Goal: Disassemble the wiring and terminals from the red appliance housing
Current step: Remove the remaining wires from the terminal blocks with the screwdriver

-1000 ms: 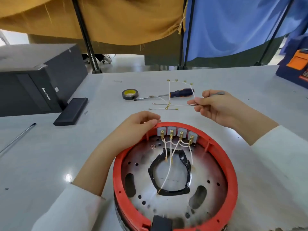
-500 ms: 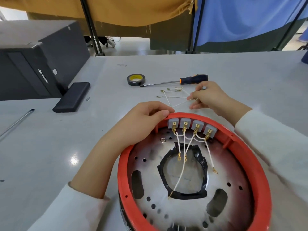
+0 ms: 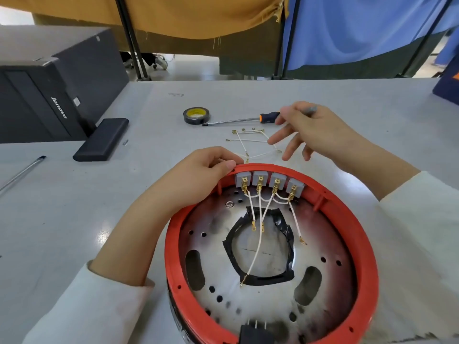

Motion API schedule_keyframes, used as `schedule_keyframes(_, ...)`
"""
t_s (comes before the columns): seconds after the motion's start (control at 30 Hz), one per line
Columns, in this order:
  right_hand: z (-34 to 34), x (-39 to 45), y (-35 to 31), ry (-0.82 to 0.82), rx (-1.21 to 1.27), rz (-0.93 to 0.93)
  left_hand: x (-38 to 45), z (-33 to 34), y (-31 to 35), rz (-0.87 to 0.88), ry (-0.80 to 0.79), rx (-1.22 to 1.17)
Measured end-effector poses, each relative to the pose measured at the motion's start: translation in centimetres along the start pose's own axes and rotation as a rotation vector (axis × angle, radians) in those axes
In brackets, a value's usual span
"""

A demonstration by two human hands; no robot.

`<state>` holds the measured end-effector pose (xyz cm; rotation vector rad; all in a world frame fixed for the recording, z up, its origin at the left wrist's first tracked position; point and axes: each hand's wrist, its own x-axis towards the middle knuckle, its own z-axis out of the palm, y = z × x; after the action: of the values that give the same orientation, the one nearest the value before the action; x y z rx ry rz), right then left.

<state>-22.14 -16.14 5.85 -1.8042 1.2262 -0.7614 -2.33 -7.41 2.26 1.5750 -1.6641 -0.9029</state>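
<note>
Four grey terminal blocks point(image 3: 269, 182) sit in a row on the far inner wall of the red housing point(image 3: 367, 256), which stands at the near edge of the table point(image 3: 74, 219), right of centre. White wires point(image 3: 258, 234) run from their brass clips down over the metal plate point(image 3: 323, 244), ending loose in ring lugs. The left hand point(image 3: 198, 175) grips the far-left rim, fingers curled over it, steadying the housing. The right hand point(image 3: 305, 130) hovers beyond the rim with fingers spread; a thin grey tool point(image 3: 310, 110) seems tucked at its thumb side, though the grip is unclear. Just under it lies a removed bundle point(image 3: 250, 142) of wires, with a screwdriver point(image 3: 238, 119) and tape roll point(image 3: 196, 115) further back. These wires look light and limp, and the clips probably hold tight, so pull at the brass connector, not the cord, which could tear from its crimp. Plastic rim likely takes a firm hold.
</note>
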Motion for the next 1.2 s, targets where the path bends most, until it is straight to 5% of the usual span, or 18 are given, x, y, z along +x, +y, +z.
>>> schedule_keyframes(0.17, 2.0, -3.3, -2.4, -0.148, 0.306, -0.126, -0.2, 0.0, 0.4, -0.037, 0.010, 0.049)
schedule_keyframes(1.2, 2.9, -2.7, 0.9, -0.175, 0.535, -0.194, -0.3, 0.3, 0.4, 0.012, 0.026, 0.124)
